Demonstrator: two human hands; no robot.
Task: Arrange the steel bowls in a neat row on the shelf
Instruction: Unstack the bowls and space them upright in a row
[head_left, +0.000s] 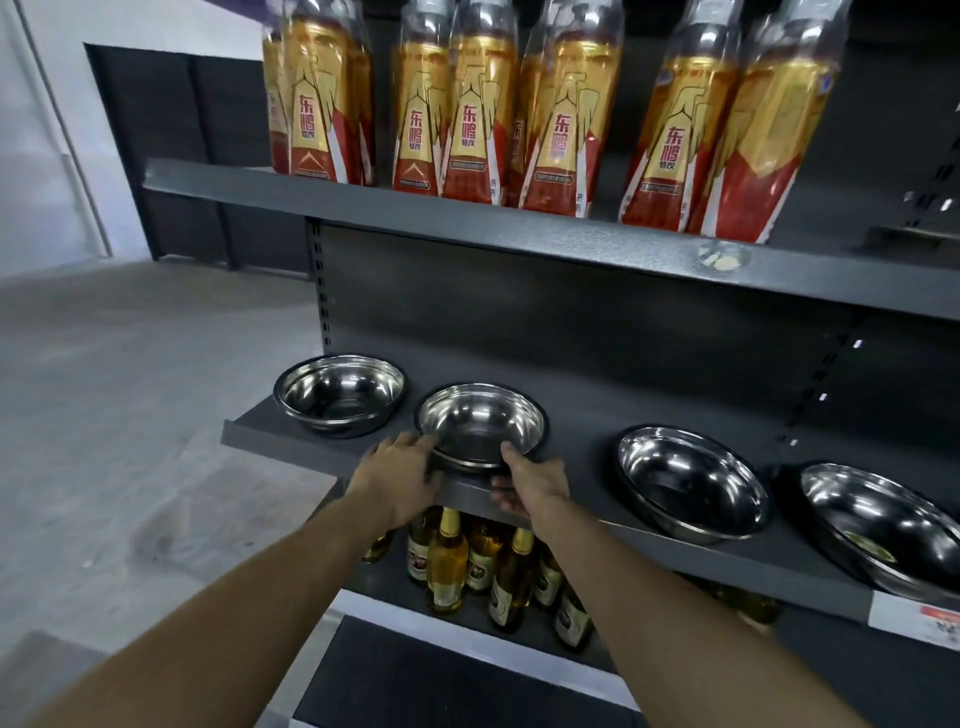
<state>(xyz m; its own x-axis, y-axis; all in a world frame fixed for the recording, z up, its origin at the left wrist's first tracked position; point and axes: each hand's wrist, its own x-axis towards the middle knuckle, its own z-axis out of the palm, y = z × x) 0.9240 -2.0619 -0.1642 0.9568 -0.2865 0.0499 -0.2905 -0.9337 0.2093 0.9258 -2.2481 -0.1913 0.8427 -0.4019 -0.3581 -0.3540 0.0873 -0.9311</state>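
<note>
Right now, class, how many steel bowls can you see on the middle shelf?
4. One at the shelf's left end; a second held by both hands; a third right of a gap; a fourth cut off at the right edge. More may lie beyond.

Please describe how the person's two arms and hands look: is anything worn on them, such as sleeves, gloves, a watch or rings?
Both arms are bare as far as the frame shows: no sleeve or cuff on either forearm. The left hand and the right hand wear no gloves. No watch or bracelet shows at either wrist, and no ring shows on the visible fingers.
</note>
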